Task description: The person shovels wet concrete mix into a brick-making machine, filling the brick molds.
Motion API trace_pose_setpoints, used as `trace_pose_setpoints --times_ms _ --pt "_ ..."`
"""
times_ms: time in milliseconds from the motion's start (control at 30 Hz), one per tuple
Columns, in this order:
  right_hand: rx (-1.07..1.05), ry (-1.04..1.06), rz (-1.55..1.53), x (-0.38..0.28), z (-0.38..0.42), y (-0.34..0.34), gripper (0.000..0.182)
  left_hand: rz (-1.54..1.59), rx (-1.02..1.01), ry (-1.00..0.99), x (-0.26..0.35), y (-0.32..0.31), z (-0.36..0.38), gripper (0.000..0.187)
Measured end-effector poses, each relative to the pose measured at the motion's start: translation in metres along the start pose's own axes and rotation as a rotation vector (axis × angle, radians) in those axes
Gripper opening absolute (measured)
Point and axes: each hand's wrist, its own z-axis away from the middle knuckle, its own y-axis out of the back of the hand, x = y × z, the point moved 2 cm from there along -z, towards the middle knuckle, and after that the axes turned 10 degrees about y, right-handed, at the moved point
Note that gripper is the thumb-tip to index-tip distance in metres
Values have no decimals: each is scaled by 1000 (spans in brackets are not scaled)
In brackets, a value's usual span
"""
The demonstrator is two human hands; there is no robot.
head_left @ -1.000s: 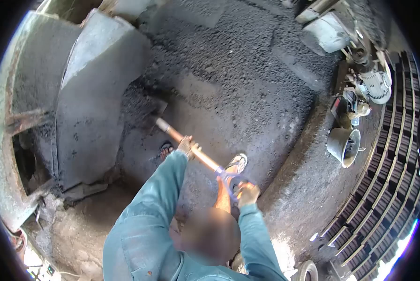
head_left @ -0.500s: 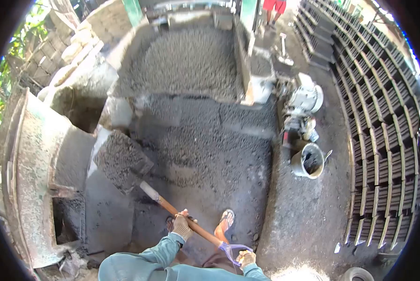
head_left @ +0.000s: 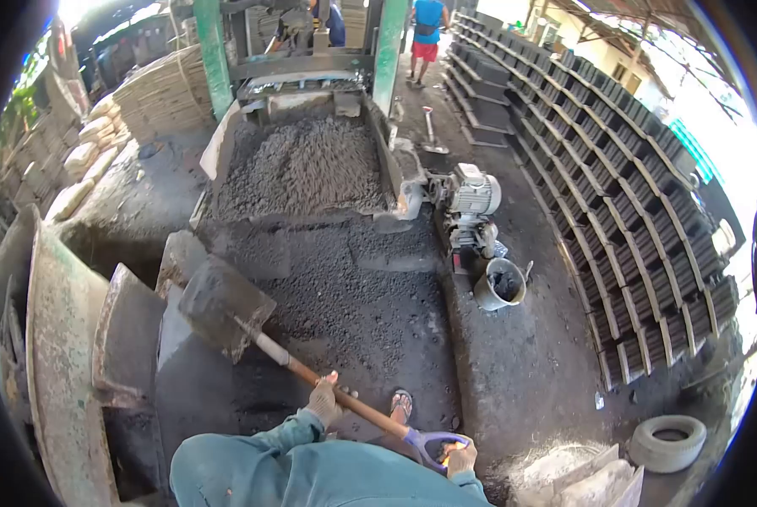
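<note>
A shovel with a wooden shaft (head_left: 357,407) slants across the lower middle of the view. Its metal blade (head_left: 225,306), at the upper left end, carries no heap of mix. My left hand (head_left: 324,402), in a knitted glove, is wrapped round the middle of the shaft. My right hand (head_left: 460,457) grips the purple D-shaped handle (head_left: 429,446) at the lower right. Beyond the blade, grey gravelly mix (head_left: 345,296) covers the pit floor, and a larger heap (head_left: 307,165) fills the bin ahead.
A motor (head_left: 473,193) and a bucket (head_left: 498,286) stand on the right ledge. Racks of blocks (head_left: 590,203) line the right side, with a tyre (head_left: 667,444) below. A curved metal drum (head_left: 62,338) is at left. Another person (head_left: 427,34) stands at the back.
The mix that lay on the shovel blade is gone. My view has tilted up, showing more of the background and the other person. Both hands keep their hold on the shovel.
</note>
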Motion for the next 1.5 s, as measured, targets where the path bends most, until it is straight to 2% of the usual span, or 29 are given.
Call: trace_pose_setpoints --times_ms 33,100,200,233,267,300,333,367,433,467,567,633,700,767,800,867,900,967,1100,1133,1233,1267,1333,1367,1400,1433,1500 --pt "74 -32 -46 -17 25 -7 28 41 -58 56 0 5 12 24" --pt "42 191 -52 63 21 28 47 -69 -191 67 4 6 37 22" --pt "-50 370 790 57 56 39 77 -278 -572 62 24 -18 77 24" --pt "-137 209 869 20 73 32 96 -231 -707 -36 36 -34 81 28" --pt "-47 123 605 28 71 34 93 -174 -841 -137 45 -50 81 33" --pt "37 38 343 33 71 36 90 -168 -739 -300 60 -57 63 31" --pt "103 -29 76 6 82 23 84 -169 -561 -342 68 -68 59 27" --pt "160 8 -56 2 81 14 76 -179 -388 -366 68 -78 50 20" --pt "231 3 196 -2 73 2 73 -215 -433 -420 63 -95 58 13" --pt "281 29 84 -13 80 -6 57 -202 -476 -377 56 -103 65 11" --pt "299 36 -320 -66 102 -20 46 -189 -548 -287 40 -109 89 9" --pt "221 240 -139 -27 84 15 48 -232 -568 -229 31 -119 88 9" --pt "189 -34 -207 -12 85 49 44 -260 -587 -191 18 -131 102 9" --pt "252 -90 -351 -6 88 66 31 -301 -601 -168 9 -149 115 10" --pt "103 -198 -453 21 81 92 19 -297 -579 -175 8 -160 128 11" --pt "108 -288 -537 -32 103 75 19 -293 -557 -122 15 -180 131 10" --pt "143 -304 -522 -69 115 58 20 -294 -544 -93 21 -190 129 10" --pt "62 -226 -585 -117 123 25 19 -311 -506 -68 46 -209 115 10" --pt "-49 -264 -758 -99 101 -27 16 -370 -493 -69 116 -247 79 9" --pt "46 -275 -649 -109 101 -53 14 -389 -476 -77 135 -256 73 8" --pt "53 -234 -729 -155 84 -148 14 -438 -481 -119 190 -289 63 5" --pt "67 -277 -781 -171 73 -177 16 -444 -497 -135 213 -304 56 5" --pt "-21 -257 -830 -180 51 -222 15 -440 -573 -93 253 -327 38 6" --pt "-32 -231 -832 -184 44 -241 15 -450 -546 -113 269 -338 32 9" --pt "8 -215 -807 -196 40 -265 15 -467 -559 -200 279 -348 41 10" --pt "60 -193 -792 -209 35 -290 14 -471 -597 -198 299 -356 19 11" --pt "-89 -217 -919 -215 16 -321 12 -536 -574 -279 342 -378 -15 17"
